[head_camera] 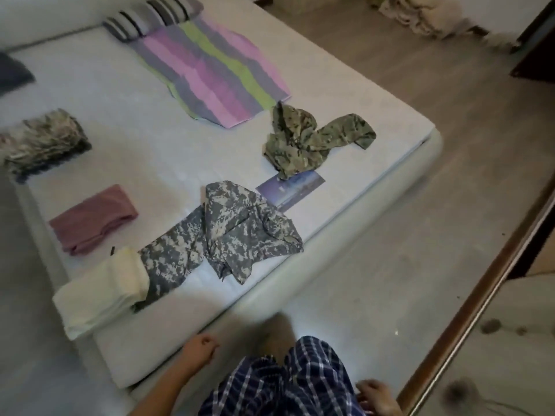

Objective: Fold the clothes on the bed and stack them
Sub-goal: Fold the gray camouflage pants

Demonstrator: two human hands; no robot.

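A crumpled grey digital-camouflage garment [228, 235] lies near the bed's front edge, one end under a folded cream cloth [102, 292]. Further back a crumpled green camouflage garment [309, 139] lies unfolded. A folded mauve garment [93, 219] and a folded camouflage bundle [45, 144] sit at the left. My left hand [199, 349] hangs by the bed's near corner, fingers loosely curled and holding nothing. My right hand [375, 396] hangs beside my checked trousers, also holding nothing.
A striped pink, green and grey towel [210, 73] lies flat toward the head of the white bed [375, 121], below a striped pillow [150, 16]. A blue printed card [291, 190] lies near the green garment. Wooden floor runs along the right; a wardrobe rail [480, 295] crosses diagonally.
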